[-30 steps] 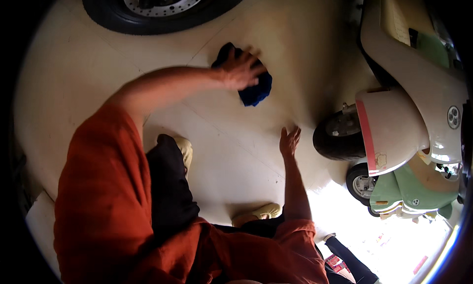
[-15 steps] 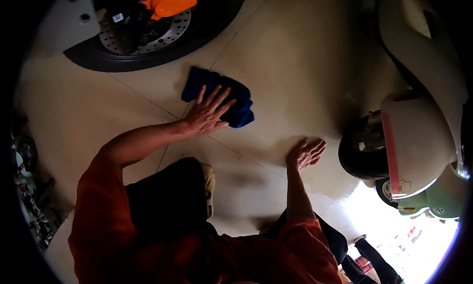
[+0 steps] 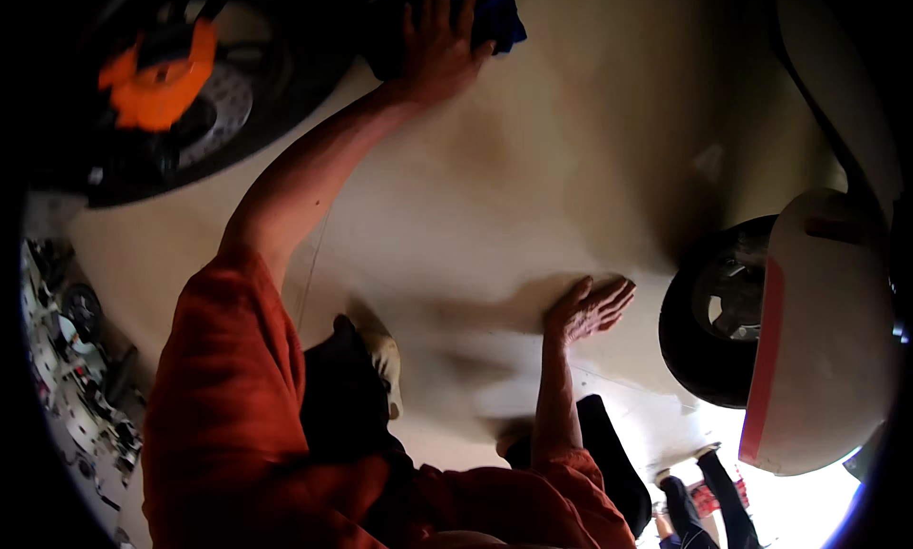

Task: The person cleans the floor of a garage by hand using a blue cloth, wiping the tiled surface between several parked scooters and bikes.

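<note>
A crumpled dark blue cloth [image 3: 499, 16] lies on the tiled floor [image 3: 475, 187] at the top of the view. My left hand [image 3: 439, 54] presses flat on it with the fingers spread, the arm stretched far forward. Part of the cloth is hidden under the hand and in shadow. My right hand [image 3: 592, 309] is at the right of the middle, palm down on or just over the floor, its fingers extended and holding nothing.
A large wheel with a brake disc [image 3: 223, 121] and an orange caliper [image 3: 162, 78] stands at the upper left. To the right is a pale scooter [image 3: 827, 340] with a black tire [image 3: 680, 330]. Several vehicles [image 3: 81, 359] line the left edge. Another person's legs [image 3: 728, 501] show lower right.
My left hand has moved forward, carrying the blue cloth across the floor toward the top. The view has shifted and turned. My right hand stays in about the same place.
</note>
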`<state>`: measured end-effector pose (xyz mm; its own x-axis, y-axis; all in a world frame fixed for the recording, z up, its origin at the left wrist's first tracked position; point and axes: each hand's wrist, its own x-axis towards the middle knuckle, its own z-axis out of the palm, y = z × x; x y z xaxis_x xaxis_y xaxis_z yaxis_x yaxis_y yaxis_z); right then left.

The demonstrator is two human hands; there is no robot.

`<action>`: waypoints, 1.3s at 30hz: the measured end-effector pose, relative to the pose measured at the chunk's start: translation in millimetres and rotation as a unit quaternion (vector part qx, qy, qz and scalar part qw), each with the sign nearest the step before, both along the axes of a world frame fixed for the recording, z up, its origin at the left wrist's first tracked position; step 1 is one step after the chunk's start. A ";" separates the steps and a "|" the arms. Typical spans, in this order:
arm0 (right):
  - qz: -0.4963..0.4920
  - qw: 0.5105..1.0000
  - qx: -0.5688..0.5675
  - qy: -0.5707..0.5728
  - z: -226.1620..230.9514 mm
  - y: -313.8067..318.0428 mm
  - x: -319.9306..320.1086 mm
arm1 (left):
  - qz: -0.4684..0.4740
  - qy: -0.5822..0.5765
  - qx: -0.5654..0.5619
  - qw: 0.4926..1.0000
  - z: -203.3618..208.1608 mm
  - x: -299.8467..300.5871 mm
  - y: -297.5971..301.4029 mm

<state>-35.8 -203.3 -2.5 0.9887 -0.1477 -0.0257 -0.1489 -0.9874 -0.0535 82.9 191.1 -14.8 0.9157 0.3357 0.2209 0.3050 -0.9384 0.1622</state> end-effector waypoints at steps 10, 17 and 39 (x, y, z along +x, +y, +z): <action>-0.001 1.000 0.016 0.019 5.5 1.1 -1.5 | 0.031 -0.003 -0.001 1.000 -2.0 160.2 24.0; -0.008 0.999 0.029 0.009 8.8 2.0 1.5 | 0.011 0.088 -0.031 0.996 18.7 230.2 47.6; -0.014 0.998 0.024 0.053 9.0 3.1 1.2 | -0.398 0.009 -0.089 0.913 4.0 120.1 -261.6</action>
<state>-34.6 -200.2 6.5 0.9757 -0.1704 -0.1377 -0.1829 -0.9796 -0.0838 203.1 -70.5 -10.9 0.8881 -0.4091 0.2095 -0.4583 -0.8229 0.3359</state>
